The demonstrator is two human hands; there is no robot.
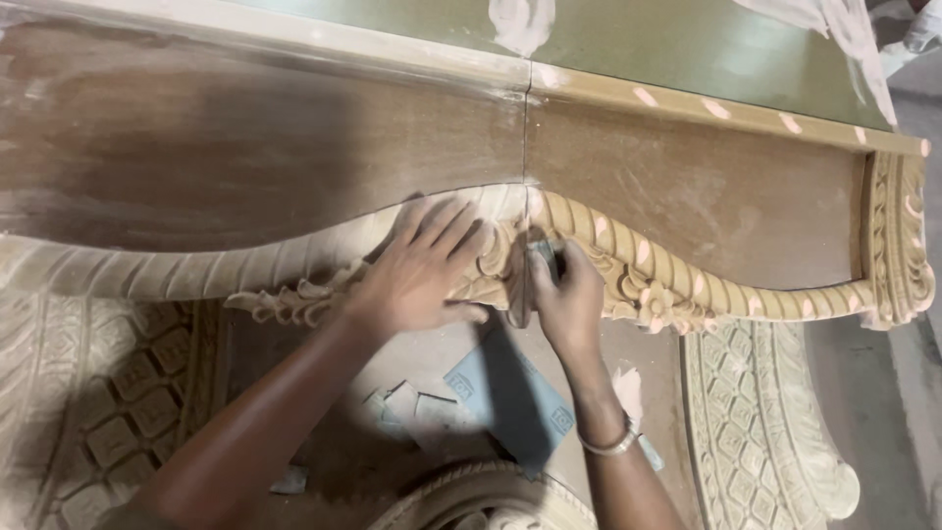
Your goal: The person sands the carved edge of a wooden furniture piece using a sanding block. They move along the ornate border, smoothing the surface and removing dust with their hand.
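A large brown wooden panel (pixel 687 186) with a carved, rope-like wavy border (pixel 677 280) fills the view. My left hand (pixel 422 270) lies flat with spread fingers on the carved leaf ornament (pixel 294 299) at the border's middle. My right hand (pixel 564 299) is pinched around a small folded piece of grey sandpaper (pixel 543 255) pressed against the central carving next to the panel's vertical seam. Pale filler spots dot the border to the right.
Blue-grey sandpaper sheets (pixel 510 393) and torn scraps (pixel 412 407) lie on the surface below the hands. Carved pale panels (pixel 765 432) sit lower right and lower left (pixel 98 412). A round carved piece (pixel 491 496) is at the bottom. A green board (pixel 687 49) lies above.
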